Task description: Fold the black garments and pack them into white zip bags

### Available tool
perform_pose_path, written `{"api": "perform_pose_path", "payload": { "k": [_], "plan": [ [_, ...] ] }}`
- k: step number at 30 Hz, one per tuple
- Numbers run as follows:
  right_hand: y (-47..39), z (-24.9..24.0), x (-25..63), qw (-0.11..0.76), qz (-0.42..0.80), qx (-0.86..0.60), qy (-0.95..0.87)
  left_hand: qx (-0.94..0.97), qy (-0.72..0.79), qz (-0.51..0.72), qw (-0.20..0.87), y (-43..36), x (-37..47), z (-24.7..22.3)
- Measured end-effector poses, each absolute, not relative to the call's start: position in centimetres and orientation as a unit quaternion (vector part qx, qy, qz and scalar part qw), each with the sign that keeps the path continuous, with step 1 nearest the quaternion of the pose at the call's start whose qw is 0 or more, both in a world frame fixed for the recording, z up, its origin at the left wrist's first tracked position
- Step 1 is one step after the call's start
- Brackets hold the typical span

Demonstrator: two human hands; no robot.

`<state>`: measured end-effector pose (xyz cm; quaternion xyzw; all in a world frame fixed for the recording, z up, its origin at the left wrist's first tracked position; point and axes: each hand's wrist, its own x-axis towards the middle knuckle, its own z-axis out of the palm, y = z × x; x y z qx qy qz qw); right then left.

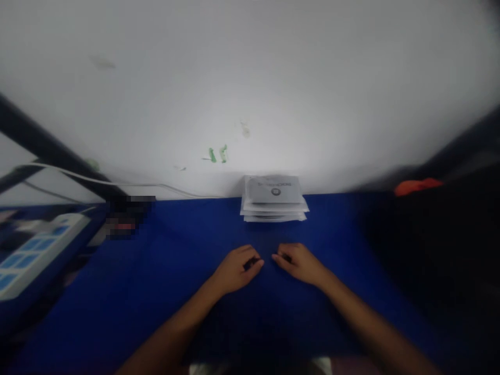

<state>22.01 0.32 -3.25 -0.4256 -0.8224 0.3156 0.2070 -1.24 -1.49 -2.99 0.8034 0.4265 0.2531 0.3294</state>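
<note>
My left hand rests on the blue table surface, its fingers curled under and its thumb pointing inward. Facing it, a small gap away, my right hand lies in the same curled pose. Nothing shows in either hand, though the undersides of the fingers are hidden. Just beyond both hands, a stack of white packets stands against the wall, with dark print and a round mark on the top one.
A white power strip with blue sockets lies at the left. A white cable runs along the wall. Dark frame bars slant at the left. An orange item sits at the right beside a large dark shape.
</note>
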Motion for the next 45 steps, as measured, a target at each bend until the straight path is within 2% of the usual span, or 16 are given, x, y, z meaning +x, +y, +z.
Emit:
{"api": "perform_pose_path", "payload": {
  "k": [5, 9, 13, 19, 24, 31, 38, 45],
  "plan": [
    [0.7, -3.8, 22.1, 0.267, 0.391, -0.452, -0.756, 0.804, 0.428, 0.25, 0.328, -1.6, -1.3, -2.9],
    [2.1, -3.5, 23.1, 0.382, 0.49, -0.533, -0.574, 0.809, 0.423, 0.247, 0.324, -1.7, -1.3, -2.8],
    [4.2, -2.1, 24.9, 0.501, 0.509, -0.557, -0.424, 0.814, 0.419, 0.243, 0.322, -1.8, -1.3, -2.7],
    [6.4, -1.1, 26.4, 0.524, 0.587, -0.517, -0.336, 0.821, 0.417, 0.238, 0.309, -1.9, -1.2, -2.7],
    [6.6, -1.1, 26.0, 0.547, 0.578, -0.499, -0.344, 0.819, 0.41, 0.252, 0.312, -1.9, -1.3, -2.8],
    [6.0, -0.8, 26.9, 0.667, 0.562, -0.387, -0.298, 0.809, 0.419, 0.255, 0.323, -1.7, -1.5, -2.7],
    [6.3, -0.6, 29.2, 0.66, 0.566, -0.406, -0.28, 0.751, 0.46, 0.312, 0.357, -1.5, -1.6, -2.6],
    [4.7, 0.8, 26.8, 0.578, 0.607, -0.457, -0.297, 0.492, 0.487, 0.44, 0.572, -0.6, -1.9, -2.4]
  ]
}}
